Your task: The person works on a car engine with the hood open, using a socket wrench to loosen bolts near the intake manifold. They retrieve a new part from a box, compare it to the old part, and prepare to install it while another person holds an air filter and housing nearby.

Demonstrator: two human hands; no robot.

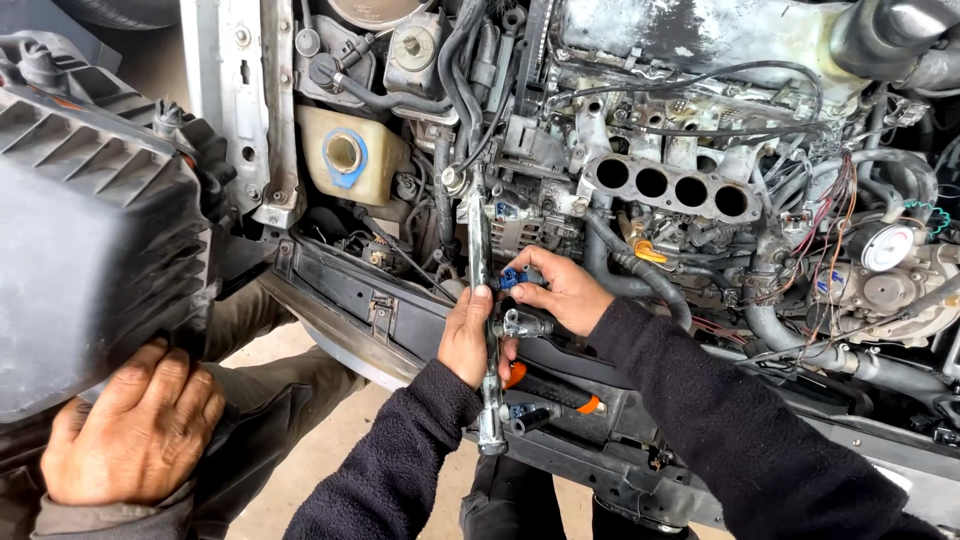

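The left hand (466,335) wraps around a metal fuel rail (487,330) that stands nearly upright in front of the engine bay, its top toward twelve o'clock, its lower end hanging over the front crossmember (400,325). That grip appears to steady the rail so the other hand can work on it. The right hand (565,292), just at three o'clock of the left, pinches a blue-tipped injector (512,277) seated in the rail, fingers closed on it. Further injectors (530,411) jut from the rail lower down, one with an orange band.

At one o'clock of the hands the bare intake flange (672,187) shows four open round ports, nothing in them. At eleven o'clock a yellowish fluid reservoir (350,155) sits with a blue-collared neck; its level cannot be told.

At eight o'clock another person's hand (135,430) rests flat against a black air-filter housing (95,250), seemingly holding it aside.
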